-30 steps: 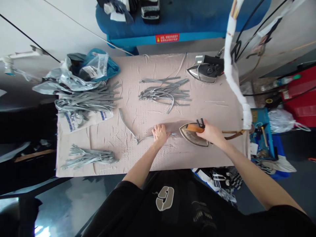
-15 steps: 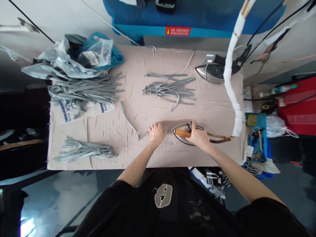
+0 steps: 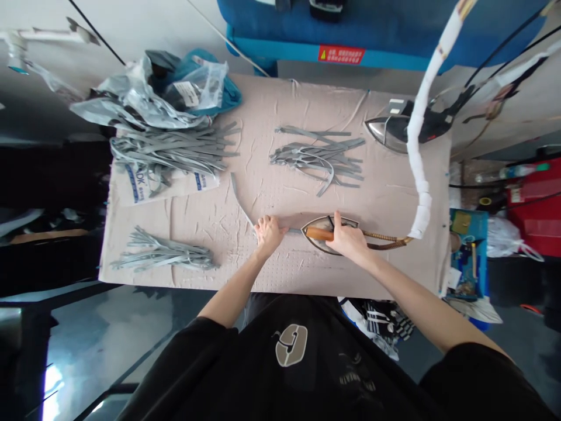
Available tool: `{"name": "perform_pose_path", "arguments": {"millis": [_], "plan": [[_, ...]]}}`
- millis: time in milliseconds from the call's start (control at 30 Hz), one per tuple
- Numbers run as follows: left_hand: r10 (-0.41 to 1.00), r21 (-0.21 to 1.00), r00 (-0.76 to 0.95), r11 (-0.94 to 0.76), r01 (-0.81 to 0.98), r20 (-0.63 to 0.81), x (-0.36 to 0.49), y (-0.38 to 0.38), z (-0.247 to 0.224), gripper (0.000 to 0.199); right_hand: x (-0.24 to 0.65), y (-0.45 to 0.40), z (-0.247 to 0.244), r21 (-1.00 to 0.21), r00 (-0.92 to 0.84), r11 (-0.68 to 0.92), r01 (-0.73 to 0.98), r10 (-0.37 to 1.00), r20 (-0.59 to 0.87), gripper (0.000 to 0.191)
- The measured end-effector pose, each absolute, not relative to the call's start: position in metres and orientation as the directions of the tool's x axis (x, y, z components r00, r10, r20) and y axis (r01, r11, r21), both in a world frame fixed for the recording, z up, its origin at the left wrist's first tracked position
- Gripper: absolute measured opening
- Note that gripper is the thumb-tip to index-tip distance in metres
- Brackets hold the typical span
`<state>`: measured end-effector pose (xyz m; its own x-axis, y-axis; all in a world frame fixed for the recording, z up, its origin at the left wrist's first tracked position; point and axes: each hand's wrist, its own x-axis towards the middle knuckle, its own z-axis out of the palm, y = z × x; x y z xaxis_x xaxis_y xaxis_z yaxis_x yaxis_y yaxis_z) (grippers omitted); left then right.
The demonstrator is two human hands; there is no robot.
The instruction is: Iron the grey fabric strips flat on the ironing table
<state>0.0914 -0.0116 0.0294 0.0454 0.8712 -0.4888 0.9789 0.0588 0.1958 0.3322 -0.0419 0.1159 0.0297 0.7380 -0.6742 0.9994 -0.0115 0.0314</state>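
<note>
My right hand is shut around the wooden handle of a flat steel iron, which rests on the beige cloth table cover. My left hand holds down a narrow grey strip a short way left of the iron's tip. The strip curves away up-left from that hand, and its other end runs toward the iron and passes out of sight beneath it. Several more grey strips lie in loose bunches on the cover.
A second iron stands at the far right of the cover, beside a white-wrapped hose. Plastic bags and a printed paper sack lie at the far left. A blue tool tray sits past the right edge.
The iron has swung from a tilted stance to lying flat, its tip pointing left along the strip. My right hand now wraps its handle. The whole view has shifted slightly.
</note>
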Motion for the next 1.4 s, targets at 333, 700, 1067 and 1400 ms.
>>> {"name": "perform_pose_path", "arguments": {"millis": [333,700,1067,1400], "plan": [[0.886,0.176,-0.008,0.102,0.979,-0.464,0.049,-0.009,0.026,0.029,0.266,-0.026,0.113,-0.064,-0.09,0.063,0.996,0.759,-0.645,0.102],[0.893,0.213,0.079,0.019,0.977,-0.442,0.013,-0.004,0.028,0.025,0.251,-0.017,0.115,-0.026,-0.04,0.031,0.999,0.745,-0.666,0.101],[0.852,0.263,0.254,-0.143,0.954,-0.459,-0.008,-0.007,0.035,0.027,0.216,-0.012,0.116,-0.077,-0.076,0.035,0.996,0.767,-0.637,0.097],[0.819,0.332,0.239,-0.063,0.941,-0.521,-0.01,0.009,0.028,0.025,0.215,-0.008,0.115,-0.015,-0.02,0.014,1.0,0.74,-0.672,0.103]]}}
